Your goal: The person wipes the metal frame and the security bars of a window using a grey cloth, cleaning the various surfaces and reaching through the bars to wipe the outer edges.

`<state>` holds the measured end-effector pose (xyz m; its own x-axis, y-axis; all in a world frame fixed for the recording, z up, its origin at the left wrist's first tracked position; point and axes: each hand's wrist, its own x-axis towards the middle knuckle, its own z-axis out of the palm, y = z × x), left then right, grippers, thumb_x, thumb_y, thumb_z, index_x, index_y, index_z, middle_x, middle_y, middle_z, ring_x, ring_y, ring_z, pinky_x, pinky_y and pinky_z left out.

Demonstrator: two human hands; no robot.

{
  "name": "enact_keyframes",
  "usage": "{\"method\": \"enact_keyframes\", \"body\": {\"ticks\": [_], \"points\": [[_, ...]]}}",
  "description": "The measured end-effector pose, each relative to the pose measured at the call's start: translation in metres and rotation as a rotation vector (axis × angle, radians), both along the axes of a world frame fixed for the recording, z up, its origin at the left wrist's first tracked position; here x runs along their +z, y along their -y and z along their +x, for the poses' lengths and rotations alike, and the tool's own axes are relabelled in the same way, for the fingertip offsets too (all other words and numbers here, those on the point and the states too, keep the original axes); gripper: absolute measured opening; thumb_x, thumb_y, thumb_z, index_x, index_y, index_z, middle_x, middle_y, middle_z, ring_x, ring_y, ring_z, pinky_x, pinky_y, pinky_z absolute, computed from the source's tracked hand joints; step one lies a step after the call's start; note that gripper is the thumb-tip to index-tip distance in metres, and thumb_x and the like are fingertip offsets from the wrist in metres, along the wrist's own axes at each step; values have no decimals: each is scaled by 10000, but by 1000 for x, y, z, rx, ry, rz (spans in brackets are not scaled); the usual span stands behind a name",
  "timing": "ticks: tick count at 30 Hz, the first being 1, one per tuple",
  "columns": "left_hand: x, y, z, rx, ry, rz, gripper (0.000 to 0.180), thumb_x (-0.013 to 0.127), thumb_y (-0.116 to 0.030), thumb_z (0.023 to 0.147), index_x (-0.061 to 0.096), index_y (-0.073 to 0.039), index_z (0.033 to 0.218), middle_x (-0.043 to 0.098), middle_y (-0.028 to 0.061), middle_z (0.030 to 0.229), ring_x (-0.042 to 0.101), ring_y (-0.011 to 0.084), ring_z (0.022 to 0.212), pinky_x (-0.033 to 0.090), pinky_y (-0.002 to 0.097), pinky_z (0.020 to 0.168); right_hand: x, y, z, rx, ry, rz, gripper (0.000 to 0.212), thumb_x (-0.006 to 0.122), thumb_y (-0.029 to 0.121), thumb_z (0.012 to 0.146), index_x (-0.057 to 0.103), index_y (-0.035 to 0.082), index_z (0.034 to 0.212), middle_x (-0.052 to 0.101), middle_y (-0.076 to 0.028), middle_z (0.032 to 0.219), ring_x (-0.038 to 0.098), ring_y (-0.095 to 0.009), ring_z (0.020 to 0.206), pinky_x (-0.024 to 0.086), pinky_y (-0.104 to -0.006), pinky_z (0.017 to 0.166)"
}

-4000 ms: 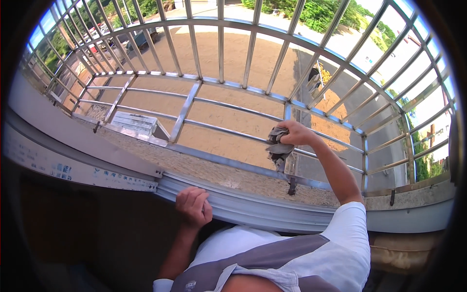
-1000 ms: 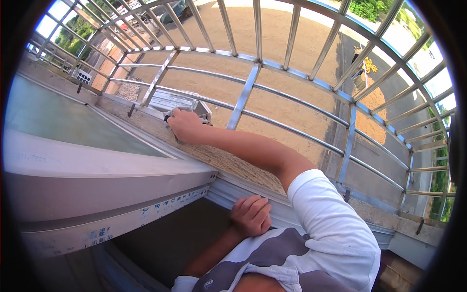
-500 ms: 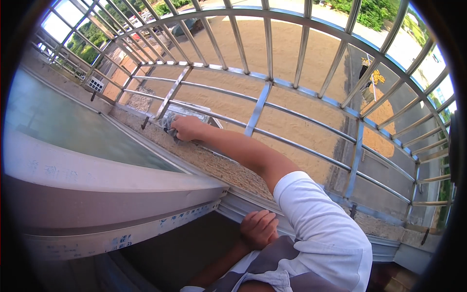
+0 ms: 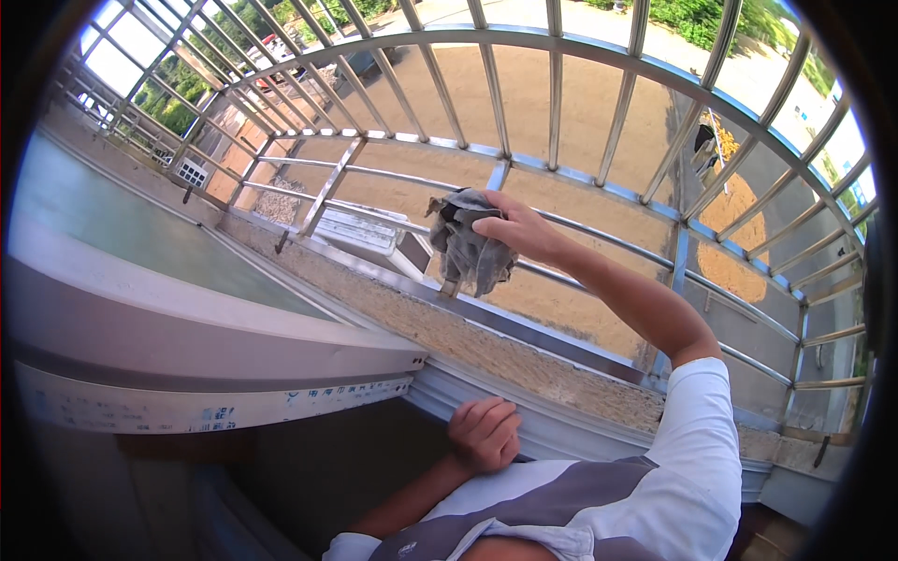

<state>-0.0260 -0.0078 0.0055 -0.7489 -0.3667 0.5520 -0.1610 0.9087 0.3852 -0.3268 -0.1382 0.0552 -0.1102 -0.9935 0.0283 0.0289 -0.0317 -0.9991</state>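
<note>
A sandy yard (image 4: 528,103) was seen beyond a cage of metal bars (image 4: 557,44). At the view's centre a grey cloth (image 4: 472,252) was grasped, bunched and drooping, between the thumb and fingers of the right hand (image 4: 519,229) at its two o'clock. Toward five o'clock a rough ledge (image 4: 552,374) was bordered by a window track (image 4: 571,413). At six o'clock, by the track, the left hand (image 4: 485,435) was loosely clenched. At nine o'clock a white slatted box (image 4: 355,234) was seen outside.
</note>
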Motion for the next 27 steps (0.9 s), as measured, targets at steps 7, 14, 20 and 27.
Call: {"method": "enact_keyframes", "body": {"ticks": [7, 14, 20, 27], "points": [[-2, 6, -2, -18, -10, -40, 171, 642, -141, 790, 745, -127, 926, 740, 28, 1045, 694, 222, 1018, 495, 393, 914, -50, 54, 23, 259, -1183, -32, 608, 761, 362, 878, 575, 71, 1379, 508, -178, 1383, 472, -378, 1322, 373, -447, 1159], [-8, 6, 2, -54, -13, -26, 154, 664, -185, 826, 748, -148, 950, 739, 18, 1073, 690, 209, 1034, 499, 369, 939, -87, 145, 75, 65, -1178, -232, 374, 664, 207, 930, 628, 173, 1301, 500, -183, 1367, 491, -378, 1300, 497, -456, 1060], [-14, 11, 15, -128, 40, -36, 171, 641, -221, 923, 747, -133, 1025, 716, 31, 1187, 630, 198, 1196, 461, 411, 1068, -110, 251, 144, -229, -1183, -488, 274, 616, 139, 932, 666, 173, 1199, 534, -188, 1320, 595, -345, 1187, 562, -435, 938], [-17, 4, 15, -46, 96, -31, 249, 612, -268, 919, 742, -131, 1082, 696, 45, 1219, 596, 217, 1254, 346, 538, 1165, -98, 256, 135, -104, -868, -238, 331, 680, 94, 898, 656, 140, 1224, 584, -194, 1257, 617, -387, 1173, 557, -465, 949]]}}
